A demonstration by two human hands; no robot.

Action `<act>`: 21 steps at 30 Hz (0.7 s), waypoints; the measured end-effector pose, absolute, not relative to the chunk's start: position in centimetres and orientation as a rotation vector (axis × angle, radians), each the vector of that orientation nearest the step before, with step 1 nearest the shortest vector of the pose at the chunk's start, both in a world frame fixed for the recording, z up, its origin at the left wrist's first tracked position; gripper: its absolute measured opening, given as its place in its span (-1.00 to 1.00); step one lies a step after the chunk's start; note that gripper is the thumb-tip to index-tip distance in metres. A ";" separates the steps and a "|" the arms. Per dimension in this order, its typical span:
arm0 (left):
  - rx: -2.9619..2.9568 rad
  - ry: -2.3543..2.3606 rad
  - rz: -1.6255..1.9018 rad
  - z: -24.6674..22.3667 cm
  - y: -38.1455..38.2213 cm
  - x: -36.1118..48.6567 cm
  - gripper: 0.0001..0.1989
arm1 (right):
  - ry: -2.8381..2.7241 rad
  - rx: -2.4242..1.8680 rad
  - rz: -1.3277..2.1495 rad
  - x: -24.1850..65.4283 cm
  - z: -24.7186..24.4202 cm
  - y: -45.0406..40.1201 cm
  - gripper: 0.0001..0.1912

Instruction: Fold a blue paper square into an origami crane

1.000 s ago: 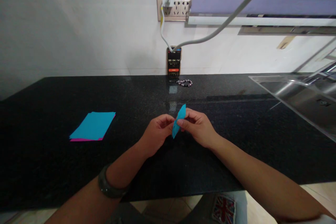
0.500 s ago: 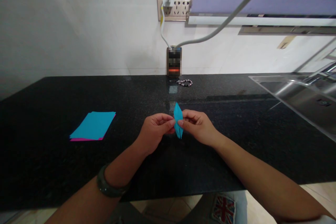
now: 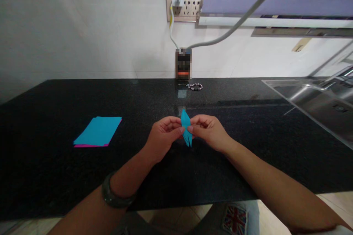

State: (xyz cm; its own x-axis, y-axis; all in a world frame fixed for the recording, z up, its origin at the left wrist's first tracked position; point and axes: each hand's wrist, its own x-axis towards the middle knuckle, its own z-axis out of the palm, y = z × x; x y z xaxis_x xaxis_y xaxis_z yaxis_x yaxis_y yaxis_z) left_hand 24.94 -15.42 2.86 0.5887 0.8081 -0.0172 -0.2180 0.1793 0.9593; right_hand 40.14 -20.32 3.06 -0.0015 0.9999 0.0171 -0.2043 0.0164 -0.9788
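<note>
Countertop [image 3: 248, 125] between folded paper [image 3: 185, 119] and sink rim [image 3: 303, 111]

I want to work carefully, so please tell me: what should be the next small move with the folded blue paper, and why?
I would probably slide the fingers of the right hand down to steady the lower end of the folded blue paper, with the left hand holding the middle. Both hands pinch it around mid-height, and its lower end is split into loose points.
</note>
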 end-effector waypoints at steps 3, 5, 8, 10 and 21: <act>1.168 0.596 0.815 2.8 -15.3 24.9 -0.84 | -1.062 -0.990 1.298 40.2 2.8 -20.3 -0.84; 1.184 0.607 0.839 2.7 -15.3 24.9 -0.85 | -1.060 -0.989 1.277 40.2 2.6 -20.3 -0.86; 1.198 0.638 0.853 2.7 -15.4 24.8 -0.90 | -1.058 -1.020 1.229 40.1 2.5 -20.2 -0.92; 1.180 0.642 0.837 2.7 -15.5 24.8 -0.92 | -1.063 -1.030 1.192 40.0 2.4 -20.2 -0.94; 1.168 0.698 0.675 3.0 -15.3 24.8 -0.78 | -1.446 -1.042 0.756 40.7 2.7 -20.3 -0.89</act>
State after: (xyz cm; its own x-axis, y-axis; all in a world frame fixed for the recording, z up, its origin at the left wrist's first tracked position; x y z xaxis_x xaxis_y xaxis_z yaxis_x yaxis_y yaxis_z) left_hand 24.84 -15.26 2.97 0.6122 0.7791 -0.1348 -0.1090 0.2521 0.9616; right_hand 40.69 -20.35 2.71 0.0360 0.9103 0.4123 0.1813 0.3998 -0.8985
